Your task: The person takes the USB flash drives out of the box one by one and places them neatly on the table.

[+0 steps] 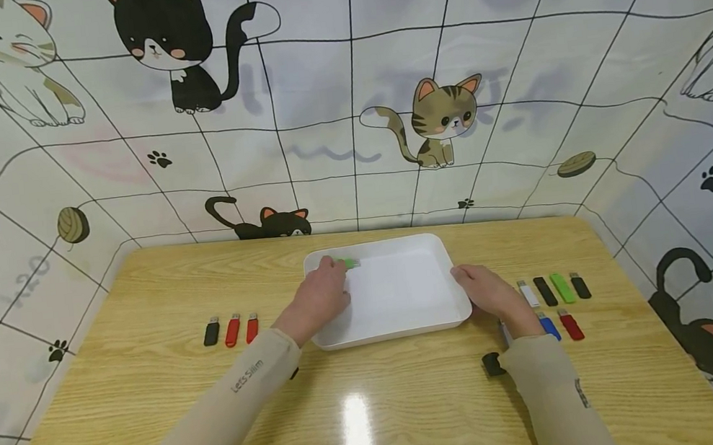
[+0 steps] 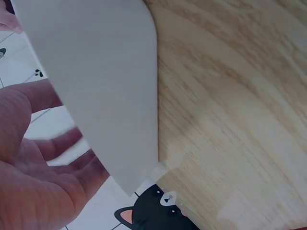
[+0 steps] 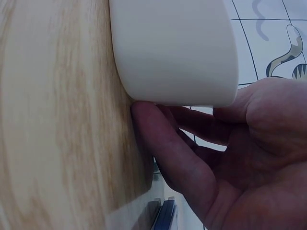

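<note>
A shallow white tray [image 1: 403,290] lies on the wooden table. My left hand [image 1: 321,295] reaches over its left side, with the fingertips at a green USB stick [image 1: 351,263] near the back left corner; its metal plug points right. In the left wrist view the tray wall [image 2: 100,86] hides the left fingertips and the stick. At the tray's right side, my right hand [image 1: 487,288] grips the edge. The right wrist view shows the thumb at the rim and the fingers [image 3: 168,143] curled against the outer wall.
Left of the tray stand a black USB stick [image 1: 211,331] and two red ones [image 1: 232,330]. Several more lie on the right, including a white [image 1: 528,294], a green [image 1: 562,288], a blue [image 1: 549,327] and a dark red one [image 1: 571,325]. Cat-patterned cloth walls [image 1: 348,143] enclose the table.
</note>
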The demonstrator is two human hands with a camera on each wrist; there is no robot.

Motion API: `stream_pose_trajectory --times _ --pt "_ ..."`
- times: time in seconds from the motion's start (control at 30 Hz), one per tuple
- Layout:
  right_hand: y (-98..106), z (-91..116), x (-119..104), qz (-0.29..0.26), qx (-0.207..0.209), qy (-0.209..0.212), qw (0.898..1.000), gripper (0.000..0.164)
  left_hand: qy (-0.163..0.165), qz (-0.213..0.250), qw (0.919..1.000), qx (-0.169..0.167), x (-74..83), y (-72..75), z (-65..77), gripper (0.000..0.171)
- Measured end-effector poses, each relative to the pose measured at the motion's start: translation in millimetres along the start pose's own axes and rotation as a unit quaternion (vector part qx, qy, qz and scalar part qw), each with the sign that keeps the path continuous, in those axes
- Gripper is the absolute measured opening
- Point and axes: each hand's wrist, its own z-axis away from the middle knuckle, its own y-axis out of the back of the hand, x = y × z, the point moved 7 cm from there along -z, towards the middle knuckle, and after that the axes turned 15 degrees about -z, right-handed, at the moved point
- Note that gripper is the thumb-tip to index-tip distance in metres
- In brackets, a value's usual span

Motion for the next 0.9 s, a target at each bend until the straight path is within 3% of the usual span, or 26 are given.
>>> stream_pose_trajectory --times 0.13,0.27,0.7,0.9 --pt "1 0 0 -0.001 0.002 0.001 1.0 0.055 0.016 -0.027 0.9995 0.005 -4.0 -0.5 -4.4 0.046" --pt "1 0 0 -0.003 0.002 0.003 1.0 0.055 0.001 -0.047 0.9989 0.001 -3.9 -3.6 -8.5 0.036" --pt "0 0 -1 0.0 -0.003 -0.002 1.0 0.055 0.008 -0.025 0.9996 0.01 -5.4 -7.0 -12.6 0.007" --pt "0 1 -2 0.001 -0.001 -0.001 1.0 0.055 0.009 -0.011 0.9999 0.009 -7.8 -8.2 -12.4 0.013"
